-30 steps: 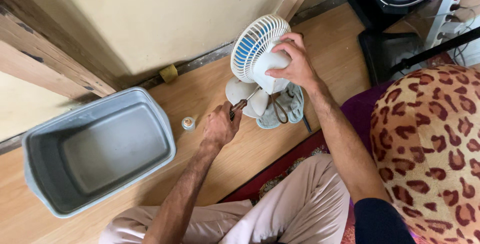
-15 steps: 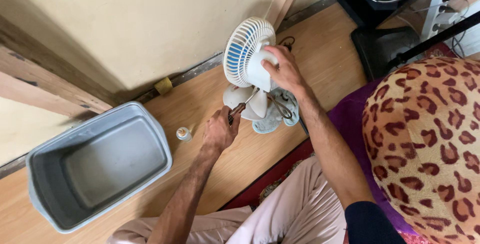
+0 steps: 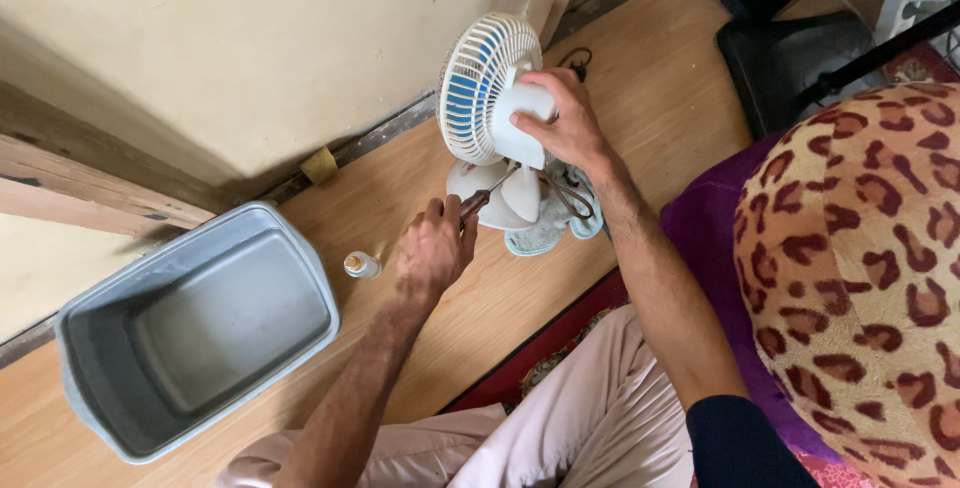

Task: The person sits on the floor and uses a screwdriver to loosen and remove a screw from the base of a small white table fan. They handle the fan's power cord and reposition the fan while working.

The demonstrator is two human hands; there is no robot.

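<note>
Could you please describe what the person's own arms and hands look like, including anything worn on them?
Both hands, the left hand and the right hand, are bare: no gloves, rings or watch show. The left forearm is uncovered as far as the picture shows. The right arm is bare up to a dark navy sleeve near the elbow.

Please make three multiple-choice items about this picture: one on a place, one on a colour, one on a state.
1. Where does the small bottle stand?
A. inside the tub
B. on the floor between tub and left hand
C. on the cushion

2. What colour is the plastic tub?
A. grey
B. red
C. green

3. What does the right hand do?
A. lies flat on the floor
B. grips the back of the fan
C. holds the bottle

Answers: 1 B, it stands on wood beside the left hand. 2 A, its walls are grey. 3 B, its fingers wrap the motor housing of the fan.
</note>
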